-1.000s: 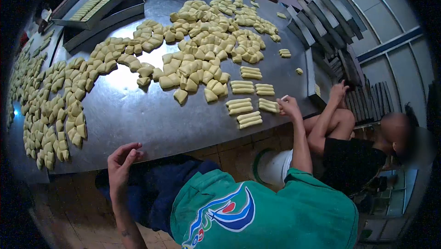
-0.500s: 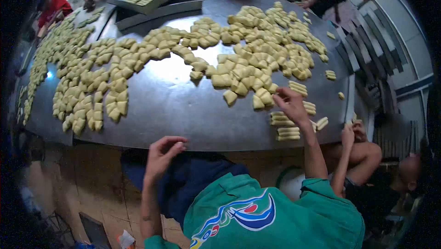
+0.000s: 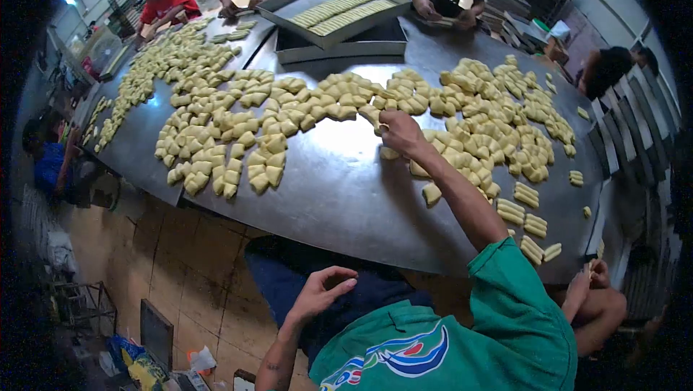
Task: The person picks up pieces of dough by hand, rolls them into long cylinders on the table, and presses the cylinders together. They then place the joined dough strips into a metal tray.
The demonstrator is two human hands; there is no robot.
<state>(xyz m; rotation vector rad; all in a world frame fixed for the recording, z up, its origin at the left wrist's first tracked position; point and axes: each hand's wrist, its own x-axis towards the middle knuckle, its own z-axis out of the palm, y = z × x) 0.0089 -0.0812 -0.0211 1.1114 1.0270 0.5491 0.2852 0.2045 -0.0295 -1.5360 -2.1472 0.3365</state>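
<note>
My right hand (image 3: pixel 401 133) reaches over the metal table to the middle of the spread of pale yellow dough pieces (image 3: pixel 469 151). Its fingers are curled around a dough piece (image 3: pixel 375 115) there; the hand partly hides that piece and those beside it. Below the table's front edge, over my lap, hangs my left hand (image 3: pixel 326 293), with thumb and fingers apart and nothing in them. Rolled dough strips (image 3: pixel 510 211) lie in small groups to the right of my right forearm.
A metal tray (image 3: pixel 339 43) with rows of rolled dough sits at the back on another tray (image 3: pixel 339 53). Several co-workers are around the table (image 3: pixel 325 203); one person's hands (image 3: pixel 588 283) hold something small at the right edge. Metal trays stand stacked at the far right.
My right hand has moved left and farther in, from beside the rolled strips to the middle dough pieces. The view has tilted up and turned left. My left hand stays over my lap.
</note>
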